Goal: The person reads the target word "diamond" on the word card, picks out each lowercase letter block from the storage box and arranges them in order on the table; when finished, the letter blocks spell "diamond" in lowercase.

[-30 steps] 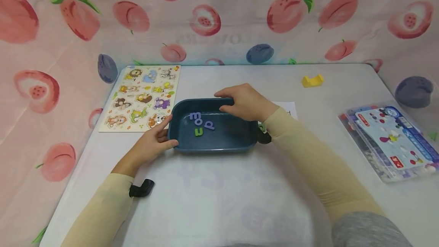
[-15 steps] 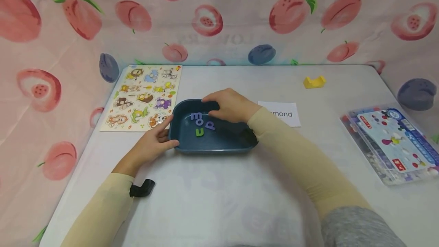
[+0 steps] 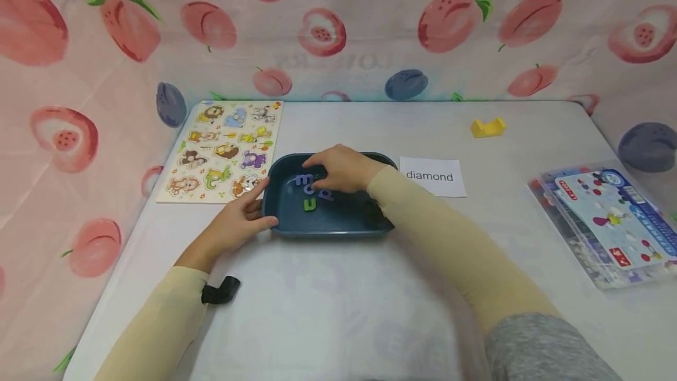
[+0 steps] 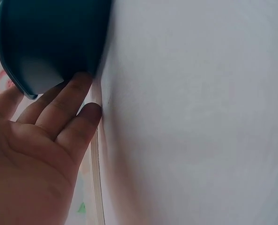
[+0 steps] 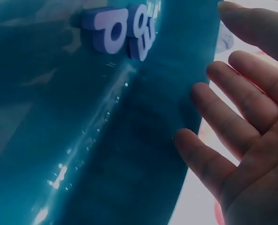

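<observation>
A dark teal tray (image 3: 338, 232) with raised walls sits mid-table. My left hand (image 3: 235, 225) holds its left end, thumb at the front rim and fingers (image 4: 66, 105) against the outer wall. Inside lie a purple letter m (image 3: 304, 179), a purple letter o (image 3: 309, 190), a purple letter d (image 3: 327, 196) and a green letter n (image 3: 309, 204). Over the tray, my right hand (image 3: 344, 170) reaches in with thumb and index finger apart, close to the purple letters. In the right wrist view its fingers (image 5: 204, 159) are spread and hold nothing. The tray's right part is hidden by the sleeve.
A white card (image 3: 431, 177) reading "diamond" lies right of the tray. An animal puzzle board (image 3: 224, 151) lies at the back left. A yellow piece (image 3: 488, 128) sits at the back right, and a clear plastic case (image 3: 608, 222) on the right.
My right hand has moved left and down into the tray toward the purple letters, uncovering the "diamond" card. My left hand has stayed on the tray's left end.
</observation>
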A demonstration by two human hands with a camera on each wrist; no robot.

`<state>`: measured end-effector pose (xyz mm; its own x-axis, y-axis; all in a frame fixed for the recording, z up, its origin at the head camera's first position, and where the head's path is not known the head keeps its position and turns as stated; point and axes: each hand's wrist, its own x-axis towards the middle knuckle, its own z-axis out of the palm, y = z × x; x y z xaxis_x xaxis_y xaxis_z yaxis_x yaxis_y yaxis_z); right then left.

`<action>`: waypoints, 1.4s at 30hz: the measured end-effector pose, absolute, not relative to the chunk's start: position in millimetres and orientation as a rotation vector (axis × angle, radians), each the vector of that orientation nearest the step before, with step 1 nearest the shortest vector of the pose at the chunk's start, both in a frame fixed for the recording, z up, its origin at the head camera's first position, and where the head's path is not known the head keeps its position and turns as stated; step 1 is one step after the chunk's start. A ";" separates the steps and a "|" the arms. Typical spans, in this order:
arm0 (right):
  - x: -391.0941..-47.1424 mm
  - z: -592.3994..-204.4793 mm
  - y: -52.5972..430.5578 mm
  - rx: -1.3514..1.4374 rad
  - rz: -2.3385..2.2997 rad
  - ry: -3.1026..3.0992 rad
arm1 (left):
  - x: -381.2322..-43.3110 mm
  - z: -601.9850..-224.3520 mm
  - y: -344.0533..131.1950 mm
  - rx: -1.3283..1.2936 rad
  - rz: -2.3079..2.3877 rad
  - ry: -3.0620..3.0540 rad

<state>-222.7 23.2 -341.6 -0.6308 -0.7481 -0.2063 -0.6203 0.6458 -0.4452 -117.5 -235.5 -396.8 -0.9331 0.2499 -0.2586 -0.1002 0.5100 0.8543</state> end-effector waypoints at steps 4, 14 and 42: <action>-225.5 -349.1 18.4 -1.067 -0.449 2.477 | -117.4 -396.7 -235.7 0.126 1.390 2.408; -225.9 -360.1 12.2 -1.037 -0.380 2.462 | -118.3 -396.0 -234.5 0.127 1.383 2.405; -217.6 -361.2 7.1 -0.954 -0.292 2.434 | -116.5 -395.0 -233.5 0.118 1.406 2.405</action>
